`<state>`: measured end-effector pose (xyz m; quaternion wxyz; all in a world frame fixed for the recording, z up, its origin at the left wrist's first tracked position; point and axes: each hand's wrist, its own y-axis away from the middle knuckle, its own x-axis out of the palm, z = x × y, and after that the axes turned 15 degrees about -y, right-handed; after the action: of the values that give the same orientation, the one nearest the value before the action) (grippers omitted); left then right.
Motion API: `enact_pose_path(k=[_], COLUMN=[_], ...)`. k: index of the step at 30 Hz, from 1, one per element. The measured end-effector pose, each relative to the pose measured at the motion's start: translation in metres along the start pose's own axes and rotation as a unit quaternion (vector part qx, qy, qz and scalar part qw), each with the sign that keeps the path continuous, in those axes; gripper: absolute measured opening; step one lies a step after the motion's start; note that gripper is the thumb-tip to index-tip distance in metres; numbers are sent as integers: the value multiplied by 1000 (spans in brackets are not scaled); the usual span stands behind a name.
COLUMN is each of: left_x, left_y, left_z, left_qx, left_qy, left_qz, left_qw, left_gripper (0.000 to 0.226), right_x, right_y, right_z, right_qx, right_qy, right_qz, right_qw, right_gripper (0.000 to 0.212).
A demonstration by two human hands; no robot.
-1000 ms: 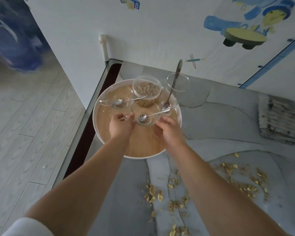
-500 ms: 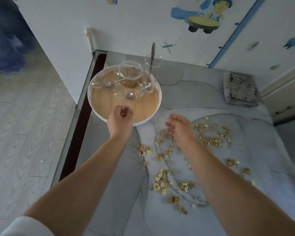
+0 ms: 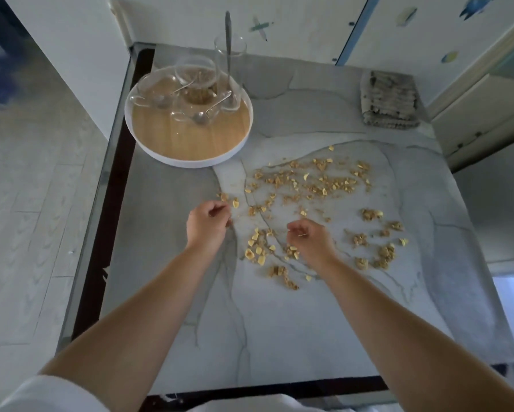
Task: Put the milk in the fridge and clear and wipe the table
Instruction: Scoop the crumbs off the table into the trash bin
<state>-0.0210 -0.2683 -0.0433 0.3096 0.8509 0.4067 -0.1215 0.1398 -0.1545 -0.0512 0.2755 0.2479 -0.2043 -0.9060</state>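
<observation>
— What is the person wearing?
— A white sleeve (image 3: 46,392) is showing on the left arm (image 3: 136,304), lower left of the frame.
— Elsewhere?
— White cloth (image 3: 264,407) is peeking in at bottom centre; left hand (image 3: 208,223) and right hand (image 3: 309,240) are going bare.

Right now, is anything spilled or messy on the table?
Yes. Yellowish crumbs lie scattered over the table, in front of the round tray and around the left hand and right hand. They look spilled: loose on the bare top, in no bowl. The dishes stand together on the tray.
</observation>
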Motion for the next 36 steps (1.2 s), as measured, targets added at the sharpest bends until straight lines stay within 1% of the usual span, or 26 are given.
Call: enact_pose_path(k=[2,4,5,8,11,15,18,21,24,26,28,30,31,34,36], left_x=[11,17,18,19,18,17,18,20,24,29,33,37,38,35,30], left_y=[13,23,28,41,51,54,57,61,63,65,67,69,69,65,63], left_z=[8,13,17,26,34,42,44,46,47,45,44,44,45,48,52], left_qx=[-38,-94,-120,-176,-219,-238,-242,-242,-250,-268,-281,-288,-292,-305,-312], left_qy=[53,113,143,230,276,301,304,304,299,296,296,304,314,323,301], left_qz=[9,14,19,60,95,136,162,177,189,198,204,208,207,200,199], left_qw=[998,989,982,955,931,913,907,904,901,895,890,884,879,873,879], left_gripper=[21,23,25,31,38,41,42,42,40,39,38,39,41,40,35], right_x=[0,2,4,8,10,10,10,9,11,17,25,32,34,30,22], right_y=[15,24,27,34,37,35,34,35,40,49,60,69,71,66,57], right_z=[-13,-21,-24,-29,-30,-33,-35,-37,-30,-19,-10,-5,-5,-12,-23], right_qx=[-31,-68,-80,-110,-137,-131,-131,-142,-160,-175,-186,-191,-189,-177,-156], right_qy=[141,275,312,367,406,391,358,283,206,146,111,104,100,109,163], right_qz=[42,89,107,132,137,129,115,84,46,49,86,120,125,93,89], right_qw=[989,955,941,914,893,902,917,945,964,972,973,969,969,974,970], right_gripper=[22,28,29,28,29,30,25,18,16,15,14,16,18,20,25])
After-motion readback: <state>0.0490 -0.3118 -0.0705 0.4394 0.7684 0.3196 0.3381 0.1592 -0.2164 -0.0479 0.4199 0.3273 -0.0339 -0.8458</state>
